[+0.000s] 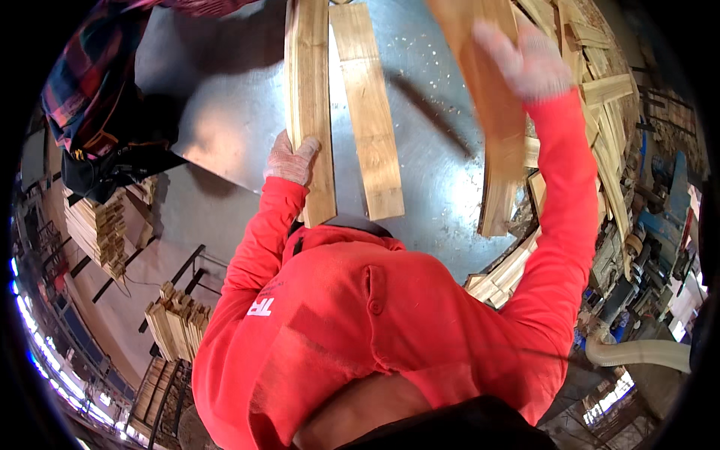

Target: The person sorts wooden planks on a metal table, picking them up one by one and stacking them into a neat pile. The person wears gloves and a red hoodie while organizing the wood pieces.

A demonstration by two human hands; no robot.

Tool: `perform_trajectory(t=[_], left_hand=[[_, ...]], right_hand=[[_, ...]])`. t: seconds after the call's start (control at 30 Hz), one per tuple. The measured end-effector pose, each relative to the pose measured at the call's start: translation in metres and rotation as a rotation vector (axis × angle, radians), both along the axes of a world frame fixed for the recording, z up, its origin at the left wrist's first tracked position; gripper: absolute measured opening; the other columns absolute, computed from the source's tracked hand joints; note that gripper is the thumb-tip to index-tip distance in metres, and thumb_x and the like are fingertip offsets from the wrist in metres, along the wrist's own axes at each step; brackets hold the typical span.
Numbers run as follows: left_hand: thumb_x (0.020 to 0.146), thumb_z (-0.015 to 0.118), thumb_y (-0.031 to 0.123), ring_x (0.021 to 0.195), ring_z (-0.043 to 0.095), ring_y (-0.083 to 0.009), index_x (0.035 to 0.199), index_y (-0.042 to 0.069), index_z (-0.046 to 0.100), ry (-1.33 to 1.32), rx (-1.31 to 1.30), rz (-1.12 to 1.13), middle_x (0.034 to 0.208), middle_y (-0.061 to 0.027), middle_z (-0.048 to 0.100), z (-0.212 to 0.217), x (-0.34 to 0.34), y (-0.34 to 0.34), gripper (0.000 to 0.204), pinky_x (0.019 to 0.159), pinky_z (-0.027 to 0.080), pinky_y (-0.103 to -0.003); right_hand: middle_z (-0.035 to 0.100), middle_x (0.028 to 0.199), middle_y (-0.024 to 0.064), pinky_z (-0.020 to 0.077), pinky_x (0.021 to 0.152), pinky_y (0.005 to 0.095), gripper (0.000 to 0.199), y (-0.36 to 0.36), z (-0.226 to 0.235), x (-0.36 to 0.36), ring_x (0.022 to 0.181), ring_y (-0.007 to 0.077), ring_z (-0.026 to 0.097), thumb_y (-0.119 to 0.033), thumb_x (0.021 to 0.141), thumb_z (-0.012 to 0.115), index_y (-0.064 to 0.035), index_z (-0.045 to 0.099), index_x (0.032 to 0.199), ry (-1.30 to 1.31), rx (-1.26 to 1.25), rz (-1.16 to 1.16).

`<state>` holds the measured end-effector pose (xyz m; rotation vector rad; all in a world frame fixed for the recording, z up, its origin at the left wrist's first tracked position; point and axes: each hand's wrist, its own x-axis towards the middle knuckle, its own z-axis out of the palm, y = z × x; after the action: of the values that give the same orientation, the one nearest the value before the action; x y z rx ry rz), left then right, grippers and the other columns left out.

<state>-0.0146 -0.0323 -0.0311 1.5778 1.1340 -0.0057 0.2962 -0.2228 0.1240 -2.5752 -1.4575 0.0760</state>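
My left hand (291,159), in a pale glove, is closed around the near part of a long stack of wooden strips (309,97), its thumb on top. Beside that stack a single flat wooden strip (369,112) lies on the metal table (435,172). My right hand (529,64), gloved too, is at the far part of a darker, brownish wooden board (501,142) on the right. Its thumb lies across the board's face, and the other fingers seem curled at the right edge, partly hidden. The board is blurred by motion.
Loose wooden strips (611,90) are heaped along the right. Wood chips dot the table top. At the far left stands a person in a plaid sleeve (94,75). Stacked wood (97,232) and another pile (178,322) stand left below the table; a pale hose (637,352) runs lower right.
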Motion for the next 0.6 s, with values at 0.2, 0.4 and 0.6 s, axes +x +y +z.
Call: perform_trajectory(t=[0.2,0.4,0.6], left_hand=[[0.080,0.072,0.042,0.104,0.062,-0.0387,0.138,0.007,0.042,-0.071,0.058,-0.155,0.113,-0.0224,0.065,-0.027,-0.032,0.020,0.074,0.089,0.048,-0.041],[0.072,0.072,0.048,0.113,0.058,-0.0416,0.150,0.006,0.014,0.186,0.206,-0.328,0.122,-0.0294,0.058,0.002,-0.014,-0.009,0.106,0.095,0.046,-0.042],[0.079,0.059,0.034,0.102,0.062,-0.0432,0.148,0.008,0.018,0.108,0.335,-0.289,0.113,-0.0300,0.062,-0.011,-0.008,-0.007,0.084,0.089,0.049,-0.045]], right_hand=[[0.064,0.113,0.0203,0.0494,0.092,0.0425,0.045,0.096,-0.164,-0.054,0.100,0.0354,0.063,-0.039,0.095,0.044,-0.0032,0.058,0.119,0.200,-0.329,-0.034],[0.054,0.131,0.0219,0.0400,0.104,0.0423,0.072,0.084,-0.162,-0.074,0.121,0.0372,0.052,-0.057,0.082,0.059,-0.0051,0.050,0.131,-0.016,0.213,-0.193],[0.049,0.138,0.0178,0.0365,0.106,0.0449,0.099,-0.066,-0.140,0.093,0.127,0.0345,0.048,-0.057,0.069,0.075,-0.0111,0.033,0.145,-0.275,-0.565,-0.482]])
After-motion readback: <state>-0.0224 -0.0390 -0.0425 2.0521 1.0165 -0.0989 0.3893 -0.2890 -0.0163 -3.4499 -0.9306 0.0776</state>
